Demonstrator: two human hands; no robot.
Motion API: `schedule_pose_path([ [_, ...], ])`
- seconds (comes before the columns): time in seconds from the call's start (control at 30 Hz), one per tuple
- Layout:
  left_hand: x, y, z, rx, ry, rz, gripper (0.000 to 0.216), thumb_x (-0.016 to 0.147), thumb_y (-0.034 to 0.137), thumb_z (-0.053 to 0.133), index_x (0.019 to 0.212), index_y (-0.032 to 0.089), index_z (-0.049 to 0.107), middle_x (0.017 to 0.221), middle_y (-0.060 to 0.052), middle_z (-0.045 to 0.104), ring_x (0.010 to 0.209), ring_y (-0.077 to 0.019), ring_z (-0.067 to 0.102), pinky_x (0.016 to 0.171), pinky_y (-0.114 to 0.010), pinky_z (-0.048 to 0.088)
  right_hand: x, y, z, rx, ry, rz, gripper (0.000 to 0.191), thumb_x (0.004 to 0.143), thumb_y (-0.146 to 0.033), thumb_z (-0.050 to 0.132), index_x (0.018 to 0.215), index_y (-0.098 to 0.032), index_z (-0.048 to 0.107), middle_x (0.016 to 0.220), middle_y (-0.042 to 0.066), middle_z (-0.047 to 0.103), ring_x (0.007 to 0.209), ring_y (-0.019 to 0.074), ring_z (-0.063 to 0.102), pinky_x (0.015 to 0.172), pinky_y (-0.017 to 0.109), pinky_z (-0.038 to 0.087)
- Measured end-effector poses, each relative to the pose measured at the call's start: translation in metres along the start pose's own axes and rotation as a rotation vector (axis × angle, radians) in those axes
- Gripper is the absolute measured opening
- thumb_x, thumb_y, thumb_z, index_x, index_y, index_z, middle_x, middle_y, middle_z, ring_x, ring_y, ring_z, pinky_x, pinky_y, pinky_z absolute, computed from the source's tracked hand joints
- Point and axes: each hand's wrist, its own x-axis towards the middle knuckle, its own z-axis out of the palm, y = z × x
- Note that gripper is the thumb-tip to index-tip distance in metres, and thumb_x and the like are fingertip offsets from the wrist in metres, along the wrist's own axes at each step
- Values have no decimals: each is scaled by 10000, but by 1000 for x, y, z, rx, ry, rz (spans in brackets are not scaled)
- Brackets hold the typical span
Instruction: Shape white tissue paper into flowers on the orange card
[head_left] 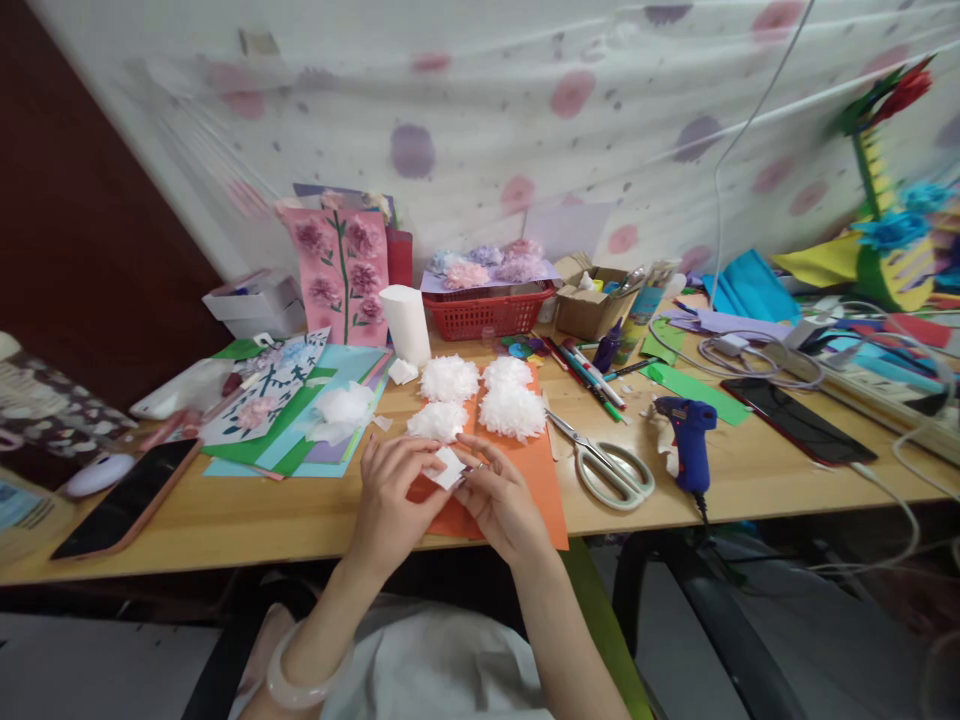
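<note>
Between my two hands is a small folded piece of white paper (448, 467), held at the front of the table. My left hand (394, 485) pinches its left side, and my right hand (499, 495) grips the right side with thumb and fingers. Beneath them lies an orange sheet of paper (536, 487). Just beyond my fingers, several fluffy white paper pompoms (513, 411) sit in a cluster on and beside the orange paper. A loose heap of thin white paper (341, 408) rests on coloured sheets to the left.
Right of the orange sheet lie scissors (611, 470), a blue glue gun (688, 440) and a phone (799, 420). Another phone (127, 498) is at the left. Behind stand a white paper roll (406, 325), a red basket (487, 316), a cardboard box (592, 308) and markers (589, 375).
</note>
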Motion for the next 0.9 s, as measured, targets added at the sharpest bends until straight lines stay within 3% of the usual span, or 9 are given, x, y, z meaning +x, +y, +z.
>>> schedule_pose_path([
  [0.1,-1,1,-4,2,-33,29,126,804,207,707,907,240,642,1097,-67,726,1082,-272,645,1083,-555,349,0,0,0,-14,1,-13,364,640,-54,765,968,-178,666,901,54,788,666,111,686,613,191,526],
  [0.27,-4,-6,-6,-58,33,22,126,862,144,612,899,245,678,1043,-53,736,1034,-232,664,1037,-498,424,0,0,0,-10,14,-14,333,659,-74,763,958,-185,666,935,63,786,792,163,728,757,275,570],
  [0.4,-5,-10,-9,-205,51,-107,93,858,164,615,816,228,668,975,-47,741,967,-209,685,951,-417,499,2,0,1,-8,58,-49,320,635,-38,714,918,-182,672,952,78,778,865,183,722,778,288,571],
  [0.47,-4,-10,-12,-316,62,-208,75,846,196,637,780,221,661,953,-51,740,952,-205,693,905,-378,526,3,0,1,-4,94,-103,304,620,-13,672,874,-179,673,869,59,757,791,151,695,715,244,559],
  [0.53,-3,-9,-14,-438,80,-303,73,822,224,666,750,215,663,933,-53,741,945,-204,703,885,-358,540,3,0,1,-6,106,-142,240,615,-23,641,799,-176,660,682,2,662,591,94,586,548,183,493],
  [0.6,-3,-8,-16,-569,90,-401,82,782,243,703,720,208,662,914,-57,748,930,-209,717,868,-348,557,2,-1,1,-22,89,-116,136,616,-68,625,691,-180,612,525,-67,470,433,56,372,389,146,327],
  [0.7,-4,-9,-17,-735,115,-559,154,721,269,761,678,195,633,876,-65,759,879,-215,733,817,-335,586,-1,-4,1,-59,63,-29,112,574,-123,595,577,-199,513,463,-109,271,406,51,161,341,139,132],
  [0.8,-6,-11,-17,-817,141,-644,227,684,298,799,663,190,600,834,-59,753,838,-207,735,776,-315,597,-2,-6,1,-89,25,31,76,518,-148,556,556,-203,519,435,-111,236,416,55,117,345,150,107],
  [0.9,-6,-12,-16,-813,146,-675,266,659,311,811,667,189,575,811,-49,739,792,-189,726,747,-296,596,-2,-9,2,-115,-51,96,37,549,-219,573,572,-192,565,426,-109,235,418,56,106,347,165,116],
])
